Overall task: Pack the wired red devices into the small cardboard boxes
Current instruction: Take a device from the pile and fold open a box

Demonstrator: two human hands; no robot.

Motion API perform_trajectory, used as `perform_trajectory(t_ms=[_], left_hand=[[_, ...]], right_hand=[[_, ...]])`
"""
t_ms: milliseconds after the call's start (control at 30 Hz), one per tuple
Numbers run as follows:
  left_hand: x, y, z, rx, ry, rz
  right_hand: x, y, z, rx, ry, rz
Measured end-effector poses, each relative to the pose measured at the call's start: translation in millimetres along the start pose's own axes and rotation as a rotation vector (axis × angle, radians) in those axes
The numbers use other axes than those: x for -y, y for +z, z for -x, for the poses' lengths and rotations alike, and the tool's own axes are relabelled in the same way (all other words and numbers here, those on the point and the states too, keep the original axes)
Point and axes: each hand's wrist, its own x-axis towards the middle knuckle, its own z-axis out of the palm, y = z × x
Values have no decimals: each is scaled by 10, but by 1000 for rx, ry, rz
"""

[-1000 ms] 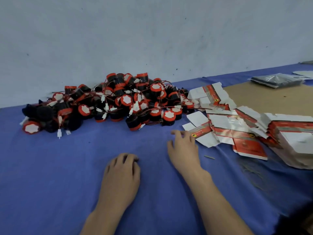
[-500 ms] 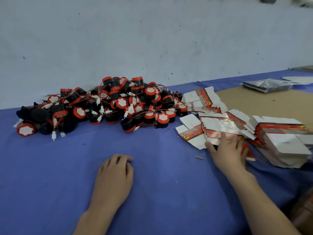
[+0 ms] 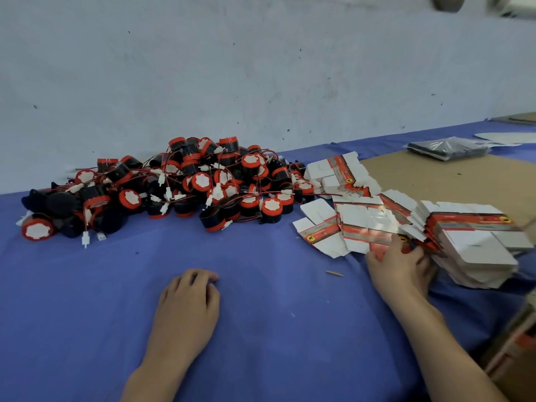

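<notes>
Small splinter [image 3: 334, 273] lies on blue cloth [image 3: 261, 329] near flattened boxes [image 3: 362, 227].

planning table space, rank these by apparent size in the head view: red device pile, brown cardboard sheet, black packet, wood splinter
1. red device pile
2. brown cardboard sheet, partly covered, so unsure
3. black packet
4. wood splinter

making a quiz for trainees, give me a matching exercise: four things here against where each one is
1 left hand
2 right hand
3 devices
4 dark packet

a heaped by the wall
b far right, at the back
c on the flat boxes
d resting on bare blue cloth

Pairs: 1-d, 2-c, 3-a, 4-b
</notes>
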Motion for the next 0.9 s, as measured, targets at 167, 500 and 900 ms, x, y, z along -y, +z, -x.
perform_trajectory(t_ms=[167, 500, 900], left_hand=[[-7, -2, -3, -12, 9, 0], [-28, -22, 8, -19, 6, -6], [-511, -557, 35, 42, -187, 1353]], right_hand=[[-21, -21, -14, 42, 26, 5], [37, -139, 203, -45, -51, -245], [965, 236, 1026, 374, -752, -660]])
